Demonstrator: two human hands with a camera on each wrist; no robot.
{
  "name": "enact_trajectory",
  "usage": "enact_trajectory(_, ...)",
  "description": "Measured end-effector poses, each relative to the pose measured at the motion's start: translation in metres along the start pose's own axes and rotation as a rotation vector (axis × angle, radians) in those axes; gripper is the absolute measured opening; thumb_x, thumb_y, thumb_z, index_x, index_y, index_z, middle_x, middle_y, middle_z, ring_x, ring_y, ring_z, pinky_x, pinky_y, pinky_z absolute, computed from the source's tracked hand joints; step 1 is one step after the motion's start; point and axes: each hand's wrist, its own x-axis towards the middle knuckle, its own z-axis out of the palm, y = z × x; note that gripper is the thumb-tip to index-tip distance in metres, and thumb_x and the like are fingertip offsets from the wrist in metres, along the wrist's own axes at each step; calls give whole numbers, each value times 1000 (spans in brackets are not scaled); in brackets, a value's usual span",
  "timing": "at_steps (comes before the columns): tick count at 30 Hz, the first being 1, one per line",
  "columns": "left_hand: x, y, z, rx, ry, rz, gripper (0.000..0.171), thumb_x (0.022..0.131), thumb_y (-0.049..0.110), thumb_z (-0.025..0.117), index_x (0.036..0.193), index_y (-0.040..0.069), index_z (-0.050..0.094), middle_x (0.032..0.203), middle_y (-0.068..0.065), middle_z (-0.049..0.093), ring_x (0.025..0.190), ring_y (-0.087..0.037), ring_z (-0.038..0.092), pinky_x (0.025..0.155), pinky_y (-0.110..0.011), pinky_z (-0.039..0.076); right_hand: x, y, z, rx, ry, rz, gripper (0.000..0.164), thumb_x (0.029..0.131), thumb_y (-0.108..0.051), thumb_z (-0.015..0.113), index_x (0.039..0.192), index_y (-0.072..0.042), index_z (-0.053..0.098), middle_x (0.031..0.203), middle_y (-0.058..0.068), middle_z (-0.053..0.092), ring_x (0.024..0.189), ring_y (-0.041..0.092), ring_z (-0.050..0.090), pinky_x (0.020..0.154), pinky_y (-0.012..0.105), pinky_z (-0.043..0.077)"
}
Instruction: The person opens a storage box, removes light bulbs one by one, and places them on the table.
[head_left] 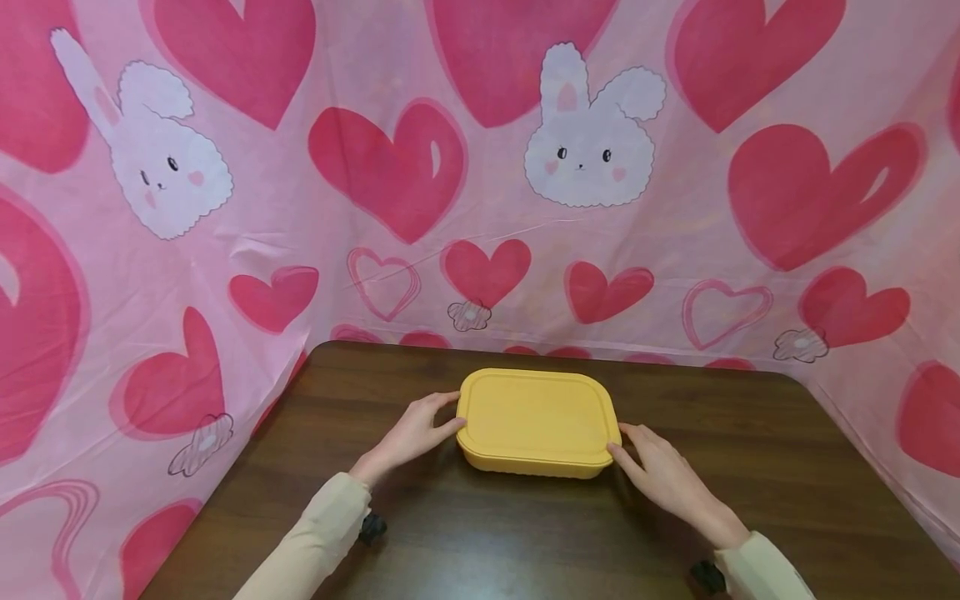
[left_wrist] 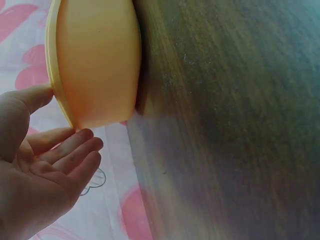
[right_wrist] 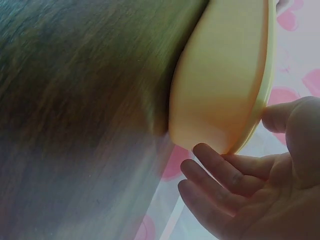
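A yellow rectangular box with rounded corners stands on the dark wooden table, its flat yellow lid on top. At the box's left end my left hand pinches the lid's rim between thumb and forefinger. The left wrist view shows the thumb on the rim's edge and the other fingers loosely bent below. My right hand pinches the rim at the right end in the same way. Its thumb touches the lid's edge in the right wrist view. What the box contains is hidden.
The brown wood-grain table has rounded far corners. A pink cloth printed with hearts and white rabbits hangs behind the table and along its sides. Dark straps show at the wrists, below pale sleeves.
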Motion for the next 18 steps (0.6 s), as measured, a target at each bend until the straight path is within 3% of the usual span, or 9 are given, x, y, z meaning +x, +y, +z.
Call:
enact_trajectory(6, -1, 1, 1, -26, 10, 22, 53, 93, 28, 69, 134, -4, 57, 134, -21, 63, 126, -37, 59, 109, -53, 46, 1, 0, 1, -2, 50, -36, 58, 101, -42, 55, 131, 7, 58, 128, 25, 64, 120, 44, 60, 98, 61, 51)
enact_trajectory(10, -1, 0, 2, -1, 37, 64, 52, 93, 28, 69, 131, -6, 59, 131, -22, 65, 122, -38, 61, 105, -54, 49, 4, 0, 2, 15, 93, -64, 46, 98, -34, 62, 122, 5, 63, 106, 13, 71, 94, 24, 67, 82, 44, 60)
enact_trajectory(14, 0, -1, 2, -10, 26, 43, 52, 92, 28, 70, 132, -4, 59, 132, -21, 65, 123, -37, 61, 106, -54, 48, 6, -1, 4, 41, 128, -93, 30, 95, -26, 66, 110, 1, 67, 84, 0, 61, 76, 11, 54, 65, 23, 51)
enact_trajectory(18, 2, -1, 2, -36, 1, -7, 52, 92, 27, 70, 134, -1, 59, 135, -18, 64, 126, -35, 60, 109, -52, 47, 6, -2, 4, 65, 163, -115, 23, 94, -22, 68, 104, -1, 66, 77, -3, 54, 72, 9, 49, 60, 18, 42)
